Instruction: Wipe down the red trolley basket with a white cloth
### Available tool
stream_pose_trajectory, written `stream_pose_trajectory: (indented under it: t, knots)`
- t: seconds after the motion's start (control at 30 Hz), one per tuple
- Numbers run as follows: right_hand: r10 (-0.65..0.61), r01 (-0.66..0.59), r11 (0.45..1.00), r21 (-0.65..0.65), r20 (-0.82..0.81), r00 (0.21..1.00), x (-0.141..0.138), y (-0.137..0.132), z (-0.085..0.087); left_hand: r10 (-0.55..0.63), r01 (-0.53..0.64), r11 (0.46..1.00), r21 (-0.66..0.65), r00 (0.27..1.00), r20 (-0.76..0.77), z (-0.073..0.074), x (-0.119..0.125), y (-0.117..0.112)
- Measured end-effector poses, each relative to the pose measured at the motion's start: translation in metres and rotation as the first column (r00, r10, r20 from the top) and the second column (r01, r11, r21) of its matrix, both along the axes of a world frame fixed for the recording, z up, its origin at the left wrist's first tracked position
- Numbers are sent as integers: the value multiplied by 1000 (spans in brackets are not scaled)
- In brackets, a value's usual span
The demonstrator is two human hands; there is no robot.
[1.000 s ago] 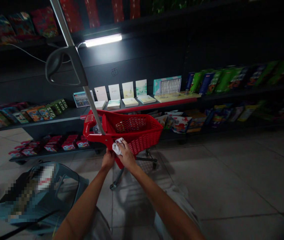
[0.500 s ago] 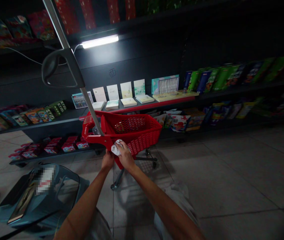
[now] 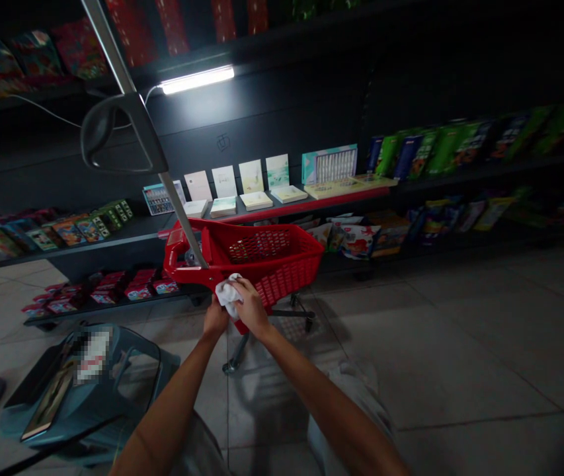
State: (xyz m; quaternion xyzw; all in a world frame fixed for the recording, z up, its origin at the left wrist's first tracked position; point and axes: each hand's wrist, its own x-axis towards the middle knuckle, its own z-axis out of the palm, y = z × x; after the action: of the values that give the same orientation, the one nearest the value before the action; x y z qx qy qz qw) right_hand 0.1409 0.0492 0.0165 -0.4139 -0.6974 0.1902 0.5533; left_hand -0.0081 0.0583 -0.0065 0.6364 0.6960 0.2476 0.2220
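Dim shop shelving (image 3: 88, 231) lines the far wall under 1 lit tube lamp (image 3: 196, 79), stocked with card packs and boxed sets above a pale tiled floor (image 3: 460, 344). At centre stands a red plastic shopping cart (image 3: 272, 261) on castors, its grey pull handle (image 3: 113, 132) rising toward 11 o'clock. The right hand (image 3: 250, 307) clenches a white cloth (image 3: 226, 291) against the cart's near rim. The left hand (image 3: 215, 320), just at 8 o'clock of the cloth, grips the cart's near edge. A teal plastic stool (image 3: 93, 390) sits at 8 o'clock, bearing a flat packet.
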Motion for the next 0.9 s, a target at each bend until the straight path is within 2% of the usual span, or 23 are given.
stream_pose_trajectory:
  t: [0.07,0.13,0.27,0.37,0.5,0.6,0.7,0.8,0.9]
  knots:
    - [16,-16,1000,25,-2,1000,1,2,4,-4,4,1000,-11,1000,-3,1,0,-1]
    - [-5,5,1000,-19,40,999,4,5,2,-2,2,1000,-20,1000,3,3,1,-1]
    - [-19,63,982,-176,242,970,12,9,-14,29,-29,999,-29,1000,6,8,2,-2]
    - [-22,117,965,-235,372,928,15,6,-22,34,-35,999,-35,999,-4,14,3,-4]
    - [-56,166,959,-230,422,905,21,1,-14,26,-26,999,-37,1000,-7,19,3,-9]
    - [-145,253,944,-211,424,894,36,3,-4,18,-19,1000,-23,999,-29,18,1,-9]
    - [-264,342,926,-163,368,892,63,14,2,-1,0,1000,-16,999,-49,15,-2,-7]
    - [-386,426,897,-120,258,886,98,29,1,-26,26,1000,-7,998,-58,10,-7,-4]
    - [-496,510,849,-138,122,859,130,46,-4,-50,51,999,16,997,-63,5,-13,-2]
